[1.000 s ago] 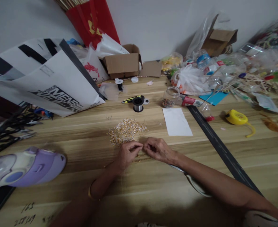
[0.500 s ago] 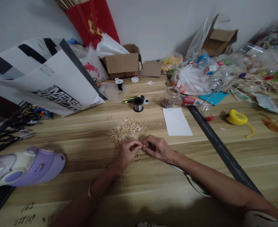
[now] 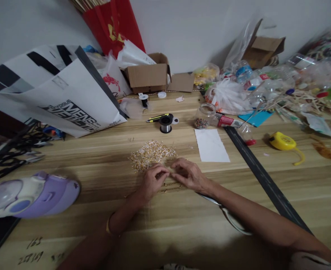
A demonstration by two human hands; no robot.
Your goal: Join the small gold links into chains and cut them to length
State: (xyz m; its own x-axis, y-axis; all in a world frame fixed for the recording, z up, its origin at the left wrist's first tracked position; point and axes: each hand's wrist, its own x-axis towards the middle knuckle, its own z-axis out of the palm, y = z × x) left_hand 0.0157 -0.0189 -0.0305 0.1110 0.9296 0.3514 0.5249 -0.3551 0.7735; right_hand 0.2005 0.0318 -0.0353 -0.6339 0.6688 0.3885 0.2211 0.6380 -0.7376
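Observation:
Just in front of a loose pile of gold and clear beads point(image 3: 152, 154), my two hands meet almost fingertip to fingertip. My left hand point(image 3: 155, 179) is closed in a pinch, with thumb against forefinger. Opposite it, my right hand point(image 3: 190, 175) has its fingers curled and bent in towards the same spot. Whatever lies between the fingertips is too small to make out. Strands of gold chain point(image 3: 171, 188) lie on the table just below the hands, partly covered by them.
Behind the beads stand a wire spool point(image 3: 165, 124) and a yellow utility knife point(image 3: 156, 118). White paper point(image 3: 211, 145), a bead jar point(image 3: 204, 116) and a tape measure point(image 3: 282, 141) lie to the right. A purple bottle point(image 3: 47, 195) and black scissors point(image 3: 9, 165) are at left.
My right hand's fingers have lifted and spread slightly, while my left hand keeps its pinch. The whole view has shifted a little; the things on the table stay in place.

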